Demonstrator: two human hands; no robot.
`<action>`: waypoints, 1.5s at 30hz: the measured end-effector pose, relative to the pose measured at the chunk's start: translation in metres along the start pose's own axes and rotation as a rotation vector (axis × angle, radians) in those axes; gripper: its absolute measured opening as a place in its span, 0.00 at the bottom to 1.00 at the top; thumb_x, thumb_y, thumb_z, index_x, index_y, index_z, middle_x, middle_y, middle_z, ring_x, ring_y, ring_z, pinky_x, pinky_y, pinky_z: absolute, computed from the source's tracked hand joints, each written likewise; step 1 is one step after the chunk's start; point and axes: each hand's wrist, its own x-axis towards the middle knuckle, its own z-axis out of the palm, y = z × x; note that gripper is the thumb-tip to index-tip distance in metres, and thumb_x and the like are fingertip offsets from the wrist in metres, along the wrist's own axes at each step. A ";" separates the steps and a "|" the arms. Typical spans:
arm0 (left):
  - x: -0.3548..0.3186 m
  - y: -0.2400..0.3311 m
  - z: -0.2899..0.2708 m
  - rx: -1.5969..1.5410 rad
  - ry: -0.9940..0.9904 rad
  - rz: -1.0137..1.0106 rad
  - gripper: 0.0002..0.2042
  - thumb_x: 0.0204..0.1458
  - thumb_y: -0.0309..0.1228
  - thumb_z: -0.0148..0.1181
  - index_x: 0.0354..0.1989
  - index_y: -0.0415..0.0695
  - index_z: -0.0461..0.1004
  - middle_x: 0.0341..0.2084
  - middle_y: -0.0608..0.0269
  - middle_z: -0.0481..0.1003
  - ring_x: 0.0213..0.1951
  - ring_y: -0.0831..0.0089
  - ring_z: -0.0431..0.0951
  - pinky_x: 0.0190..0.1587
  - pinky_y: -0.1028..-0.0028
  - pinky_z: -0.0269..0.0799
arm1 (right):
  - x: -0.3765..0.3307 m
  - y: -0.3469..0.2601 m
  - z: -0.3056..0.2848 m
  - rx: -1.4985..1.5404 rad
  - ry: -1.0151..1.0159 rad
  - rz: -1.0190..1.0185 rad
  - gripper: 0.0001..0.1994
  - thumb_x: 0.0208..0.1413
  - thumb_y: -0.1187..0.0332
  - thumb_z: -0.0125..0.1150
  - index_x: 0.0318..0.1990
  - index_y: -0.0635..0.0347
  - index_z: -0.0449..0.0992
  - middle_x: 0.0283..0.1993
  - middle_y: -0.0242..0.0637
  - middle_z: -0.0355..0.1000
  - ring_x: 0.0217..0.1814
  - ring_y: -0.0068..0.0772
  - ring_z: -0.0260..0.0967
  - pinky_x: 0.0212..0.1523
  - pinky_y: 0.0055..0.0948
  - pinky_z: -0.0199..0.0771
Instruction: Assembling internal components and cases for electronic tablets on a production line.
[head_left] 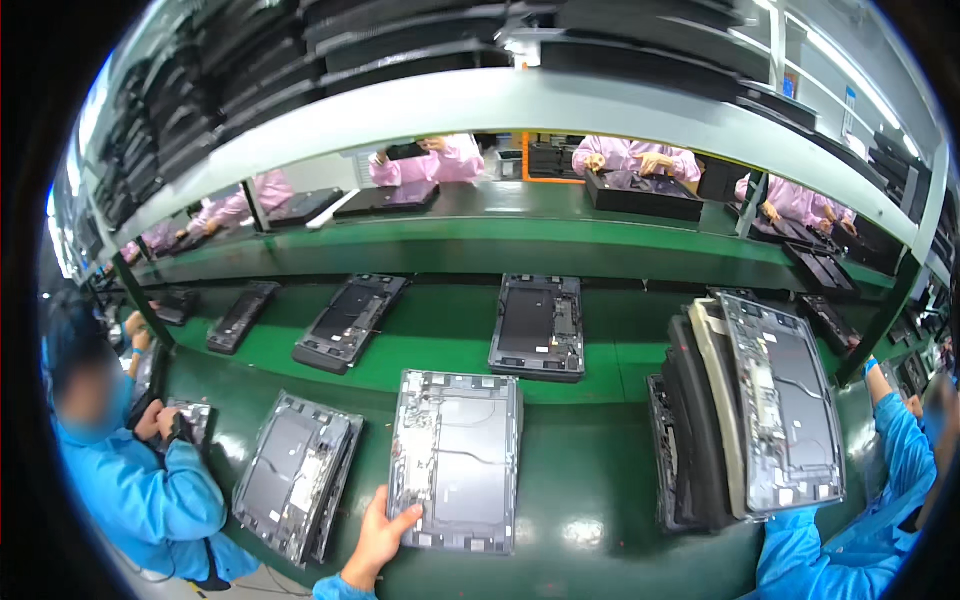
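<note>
My left hand (pixel 378 535) comes up from the lower edge and is closed on the lower left edge of an opened tablet (pixel 465 470), its thumb on the face. The tablet shows a silver battery area, a circuit strip on the left and a dark cable across. To its left, a small pile of similar opened tablets (pixel 290 470) lies on the green bench. On the right stands a tall stack with black and cream layers (pixel 718 400) and an opened tablet (pixel 785 400) on top. My right hand does not show.
Opened tablets (pixel 538 325) lie on the green strip (pixel 440 320) beyond the bench. A white shelf beam (pixel 560 105) with black trays crosses above. Co-workers in blue sit left (pixel 140 490) and right (pixel 885 460); others in pink (pixel 640 155) work opposite.
</note>
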 end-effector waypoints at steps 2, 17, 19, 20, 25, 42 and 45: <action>-0.004 -0.016 -0.001 0.050 0.053 0.097 0.30 0.52 0.37 0.71 0.59 0.33 0.71 0.51 0.48 0.77 0.52 0.62 0.77 0.58 0.64 0.70 | 0.007 -0.001 -0.006 -0.029 -0.019 0.006 0.07 0.64 0.72 0.49 0.44 0.59 0.74 0.53 0.47 0.69 0.57 0.48 0.66 0.58 0.48 0.69; -0.054 -0.022 -0.034 0.718 -0.173 0.223 0.40 0.57 0.30 0.65 0.73 0.27 0.51 0.69 0.33 0.57 0.70 0.45 0.59 0.72 0.57 0.52 | -0.087 0.016 0.029 -0.037 -0.338 0.193 0.08 0.65 0.70 0.49 0.44 0.60 0.73 0.54 0.50 0.70 0.58 0.49 0.67 0.58 0.49 0.69; -0.059 -0.047 -0.036 0.418 -0.147 0.096 0.38 0.60 0.32 0.62 0.73 0.26 0.51 0.69 0.36 0.59 0.69 0.48 0.60 0.72 0.60 0.52 | -0.115 0.022 0.044 0.029 -0.347 0.202 0.08 0.65 0.70 0.49 0.44 0.61 0.73 0.54 0.50 0.70 0.58 0.49 0.67 0.58 0.49 0.69; -0.048 -0.018 -0.031 0.632 -0.190 0.134 0.38 0.61 0.33 0.62 0.73 0.26 0.51 0.69 0.39 0.59 0.68 0.51 0.61 0.71 0.62 0.52 | -0.135 0.018 0.052 0.065 -0.359 0.199 0.08 0.65 0.70 0.49 0.44 0.61 0.73 0.54 0.50 0.70 0.58 0.49 0.67 0.58 0.49 0.69; -0.054 -0.048 -0.036 0.516 0.004 0.078 0.36 0.61 0.34 0.65 0.71 0.28 0.56 0.66 0.41 0.63 0.67 0.53 0.63 0.70 0.62 0.55 | -0.206 -0.034 0.056 0.242 -0.432 0.121 0.08 0.65 0.69 0.49 0.44 0.61 0.73 0.55 0.51 0.70 0.59 0.49 0.67 0.58 0.49 0.69; -0.099 -0.045 -0.020 0.563 -0.045 0.058 0.35 0.58 0.35 0.67 0.68 0.27 0.59 0.67 0.35 0.62 0.67 0.45 0.63 0.70 0.56 0.56 | -0.213 -0.214 0.185 0.503 -0.641 -0.136 0.09 0.66 0.67 0.49 0.44 0.62 0.73 0.56 0.54 0.70 0.60 0.49 0.67 0.58 0.50 0.69; -0.084 -0.044 -0.009 0.576 -0.030 0.006 0.34 0.59 0.35 0.66 0.69 0.30 0.60 0.67 0.38 0.63 0.66 0.47 0.64 0.69 0.56 0.57 | -0.253 -0.238 0.210 0.557 -0.686 -0.150 0.10 0.66 0.67 0.49 0.44 0.62 0.73 0.56 0.54 0.70 0.60 0.49 0.67 0.58 0.50 0.69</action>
